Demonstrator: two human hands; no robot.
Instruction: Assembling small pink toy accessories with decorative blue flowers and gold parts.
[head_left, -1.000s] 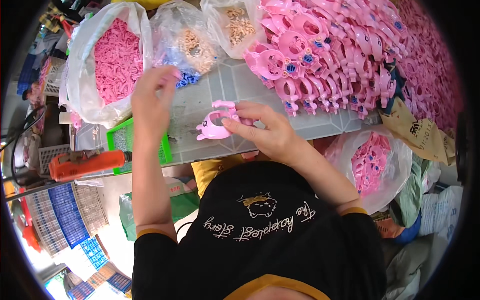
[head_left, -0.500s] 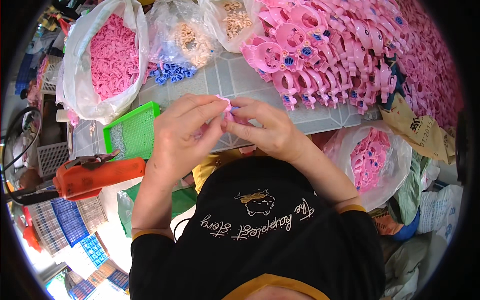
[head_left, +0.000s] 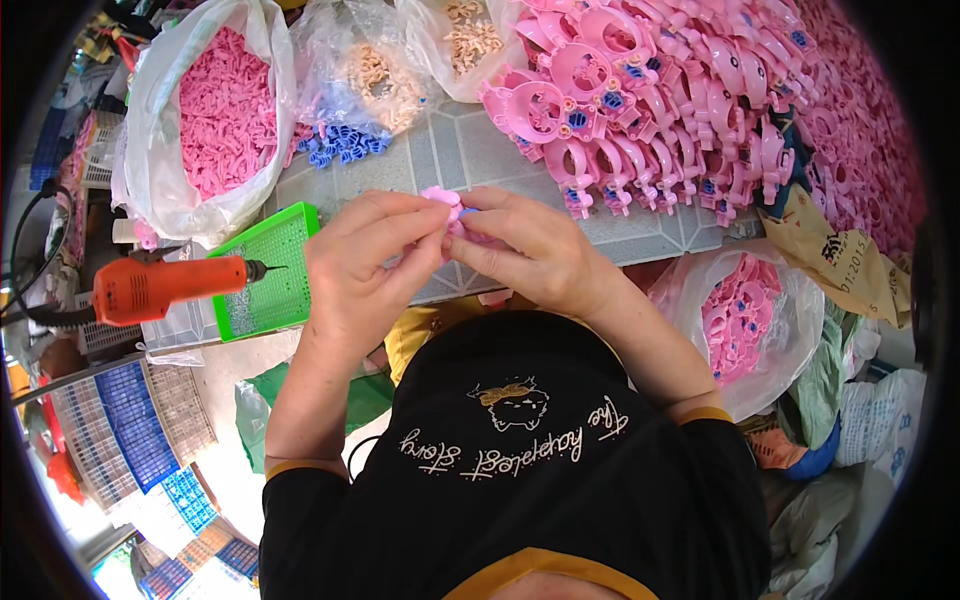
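Just past the table's near edge, both hands meet on a small pink plastic part (head_left: 441, 196) with a bit of blue showing beside it. My left hand (head_left: 368, 262) pinches the pink part between thumb and fingers. From the other side my right hand (head_left: 535, 250) grips it too, thumb and fingertips closed around its blue-marked end. Much of the part is hidden behind the fingers. Left of my left hand, an orange electric screwdriver (head_left: 172, 288) hangs on a black cord, its thin bit pointing right over a green tray (head_left: 312, 222) holding small metal screws.
Along the back stand a bag of pink pieces (head_left: 228, 115), loose blue pieces (head_left: 345, 145) and bags of cream pieces (head_left: 474, 40). A large heap of pink ring-shaped assemblies (head_left: 640, 100) covers the right of the tiled table (head_left: 430, 155). A bag of pink-and-blue parts (head_left: 740, 315) sits below its right edge.
The orange screwdriver has swung up and to the left, and its bit now shows. Between my fingers the pink part has turned a little; both hands have hardly moved.
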